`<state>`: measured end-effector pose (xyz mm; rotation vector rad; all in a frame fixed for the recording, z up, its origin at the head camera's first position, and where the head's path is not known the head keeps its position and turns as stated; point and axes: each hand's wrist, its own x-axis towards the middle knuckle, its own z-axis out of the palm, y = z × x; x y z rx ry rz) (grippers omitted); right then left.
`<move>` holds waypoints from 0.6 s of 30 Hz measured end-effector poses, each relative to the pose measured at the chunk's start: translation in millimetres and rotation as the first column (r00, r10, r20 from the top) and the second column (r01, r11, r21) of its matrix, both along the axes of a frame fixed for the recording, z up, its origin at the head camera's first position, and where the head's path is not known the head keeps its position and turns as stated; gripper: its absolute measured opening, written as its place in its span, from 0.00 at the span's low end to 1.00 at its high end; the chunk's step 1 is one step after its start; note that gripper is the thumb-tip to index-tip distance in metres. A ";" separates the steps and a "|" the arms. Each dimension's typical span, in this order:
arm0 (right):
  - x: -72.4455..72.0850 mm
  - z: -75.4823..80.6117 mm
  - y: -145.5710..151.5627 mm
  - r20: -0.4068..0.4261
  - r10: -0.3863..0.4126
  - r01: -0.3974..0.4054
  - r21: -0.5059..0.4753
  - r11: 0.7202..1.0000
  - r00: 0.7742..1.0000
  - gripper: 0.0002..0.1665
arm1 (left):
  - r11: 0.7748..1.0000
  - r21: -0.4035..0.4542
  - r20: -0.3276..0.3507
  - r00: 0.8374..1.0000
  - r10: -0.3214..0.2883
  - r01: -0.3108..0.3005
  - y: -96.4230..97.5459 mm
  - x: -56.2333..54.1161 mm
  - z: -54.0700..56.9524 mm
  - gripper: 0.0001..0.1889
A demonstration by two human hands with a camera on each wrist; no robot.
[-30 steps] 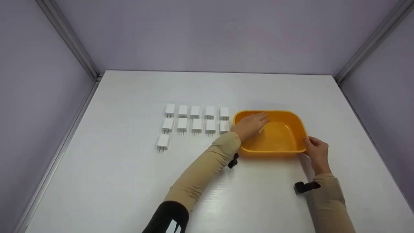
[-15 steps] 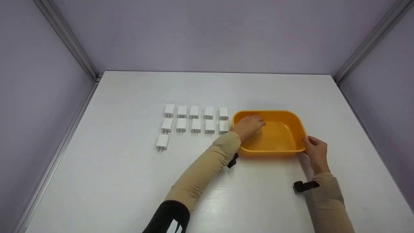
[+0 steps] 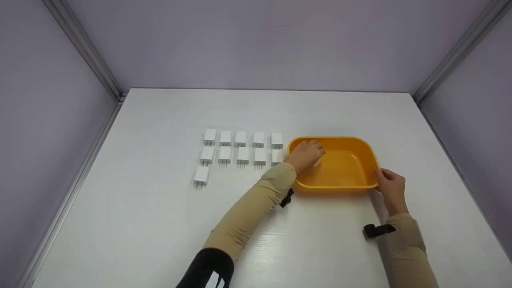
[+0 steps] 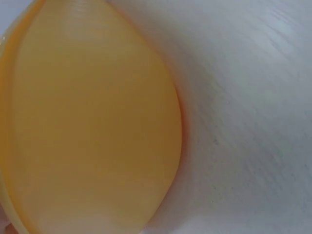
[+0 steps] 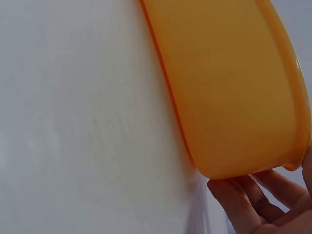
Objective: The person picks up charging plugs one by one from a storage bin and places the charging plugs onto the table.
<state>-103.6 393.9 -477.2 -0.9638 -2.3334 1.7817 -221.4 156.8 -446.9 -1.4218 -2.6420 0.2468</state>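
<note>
A yellow plastic basin (image 3: 344, 170) stands on the white table. My left hand (image 3: 306, 155) reaches over its left rim, with the fingers bent down inside. Something pale shows beneath those fingers; I cannot tell whether it is the thumb or a held thing. At the basin's right front corner my right hand (image 3: 391, 188) grips the rim. In the right wrist view the fingers (image 5: 236, 204) lie under the rim against the outer wall. Several white plug chargers (image 3: 243, 155), prongs toward me, lie in rows left of the basin.
The white table (image 3: 160, 224) runs back to a pale wall (image 3: 264, 48), with side walls left and right. One charger (image 3: 201, 175) forms a third row at the front left. The nearest charger (image 3: 277, 157) is close beside the basin and partly behind the left wrist.
My left hand's fingers, stretched out earlier, have bent downward and drawn back slightly left inside the basin. The right hand keeps its grip on the rim. Chargers and basin stay in place.
</note>
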 end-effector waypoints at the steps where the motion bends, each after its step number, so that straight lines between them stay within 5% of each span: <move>1: -0.3 -0.1 -0.1 0.001 -0.003 0.003 0.001 1.000 1.000 0.33 | 1.000 0.002 -0.005 1.000 0.003 -0.003 -0.3 -0.4 -0.6 0.15; 7: -2.0 -0.5 0.0 0.020 -0.002 0.002 0.008 1.000 1.000 0.33 | 1.000 -0.014 0.005 1.000 0.018 -0.018 -2.0 0.2 -2.6 0.15; 14: -2.7 -0.6 -1.3 0.043 0.004 -0.006 0.030 1.000 0.999 0.33 | 0.998 0.052 0.221 0.975 0.033 -0.045 -7.2 2.9 1.3 0.16; 18: -3.0 -0.8 -2.1 0.056 -0.003 0.002 0.034 0.999 0.998 0.33 | 0.997 0.070 0.273 0.962 0.024 -0.044 -10.6 3.1 4.4 0.17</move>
